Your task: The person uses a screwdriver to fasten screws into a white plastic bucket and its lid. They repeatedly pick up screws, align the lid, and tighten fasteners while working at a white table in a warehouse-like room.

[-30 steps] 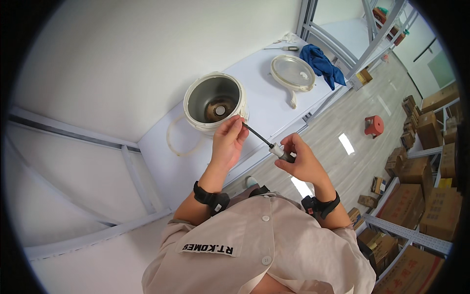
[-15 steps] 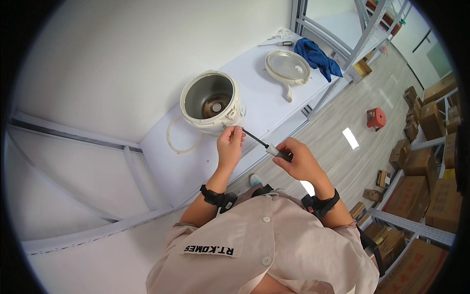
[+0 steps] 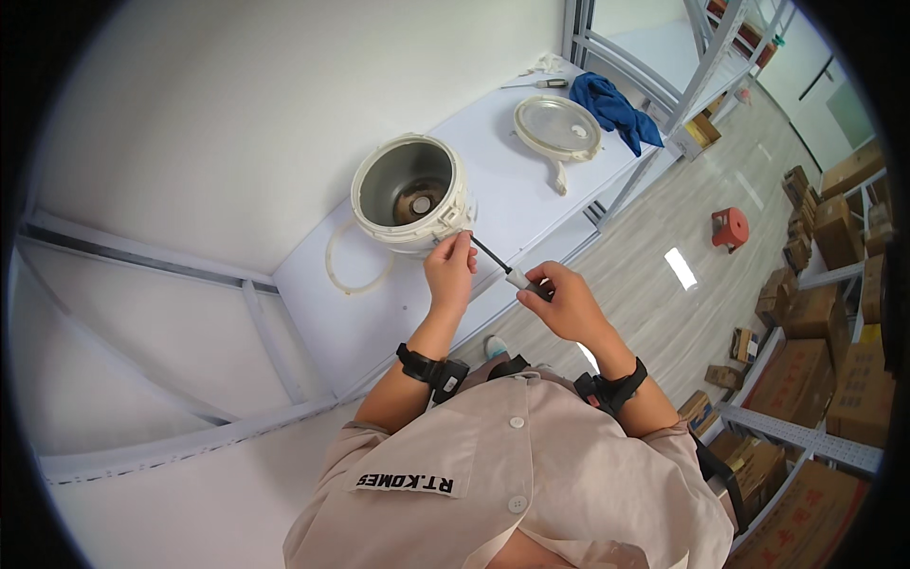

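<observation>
My right hand (image 3: pixel 561 302) is wrapped round the light-and-dark handle of a screwdriver (image 3: pixel 494 256). Its dark shaft slants up and left to the fingertips of my left hand (image 3: pixel 450 269). Those fingers are pinched together at the near side of a white rice cooker body (image 3: pixel 455 213), beside its latch. Whatever lies between them is hidden. The cooker stands without its lid, and its grey inside shows a brownish bottom with a round piece in the middle. Its detached round lid (image 3: pixel 557 128) lies farther right on the table.
A pale ring (image 3: pixel 332 270) lies left of the cooker on the white table (image 3: pixel 355 327). At the far end are a second screwdriver (image 3: pixel 550 83) and a blue cloth (image 3: pixel 611 109). A red stool (image 3: pixel 730 229) stands on the floor, with shelved cardboard boxes (image 3: pixel 815 318) at right.
Both hands have moved slightly up, toward the cooker's side, bringing the screwdriver along. My right hand has also shifted a little to the left. The cooker and lid look about the same.
</observation>
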Tool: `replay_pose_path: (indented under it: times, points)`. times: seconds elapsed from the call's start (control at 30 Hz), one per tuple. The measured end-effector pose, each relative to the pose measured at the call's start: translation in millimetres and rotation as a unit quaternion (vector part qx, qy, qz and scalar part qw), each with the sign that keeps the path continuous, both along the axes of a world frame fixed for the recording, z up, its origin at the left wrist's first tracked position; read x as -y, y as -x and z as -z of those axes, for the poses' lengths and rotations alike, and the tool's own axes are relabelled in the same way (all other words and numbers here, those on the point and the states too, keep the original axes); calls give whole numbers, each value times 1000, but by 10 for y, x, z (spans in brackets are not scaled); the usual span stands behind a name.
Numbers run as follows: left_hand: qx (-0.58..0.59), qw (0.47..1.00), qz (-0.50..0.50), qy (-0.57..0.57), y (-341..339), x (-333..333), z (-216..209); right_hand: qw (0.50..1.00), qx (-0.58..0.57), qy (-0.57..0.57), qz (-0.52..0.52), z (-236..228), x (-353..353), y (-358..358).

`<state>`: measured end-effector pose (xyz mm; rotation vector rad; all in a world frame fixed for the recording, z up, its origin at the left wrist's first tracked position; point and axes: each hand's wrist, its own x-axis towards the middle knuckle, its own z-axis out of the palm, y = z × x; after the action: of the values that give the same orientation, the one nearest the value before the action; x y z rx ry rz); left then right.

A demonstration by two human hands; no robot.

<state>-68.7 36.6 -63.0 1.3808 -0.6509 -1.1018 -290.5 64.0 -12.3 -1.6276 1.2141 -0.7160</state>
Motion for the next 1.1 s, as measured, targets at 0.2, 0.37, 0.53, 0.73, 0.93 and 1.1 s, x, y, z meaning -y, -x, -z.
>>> replay_pose_path:
  times: [0.2,0.37,0.53,0.73,0.93,1.1]
  points:
    - [-103,994,-4,-26,-31,36,-30,1000,1,8,3,8,33,-30]
    - [-160,987,7,-25,-48,59,-55,1000,1,11,6,-18,37,-28]
    - [-196,980,9,-28,-70,61,-79,1000,6,3,9,-92,40,-51]
    - [-210,977,13,-27,-88,57,-109,1000,-6,12,-1,-78,62,-67]
    - [-186,980,54,-37,-140,26,-70,999,6,-32,-9,-83,98,-81]
    - [-139,984,98,-53,-116,-20,-112,984,94,-154,-6,-51,113,-102]
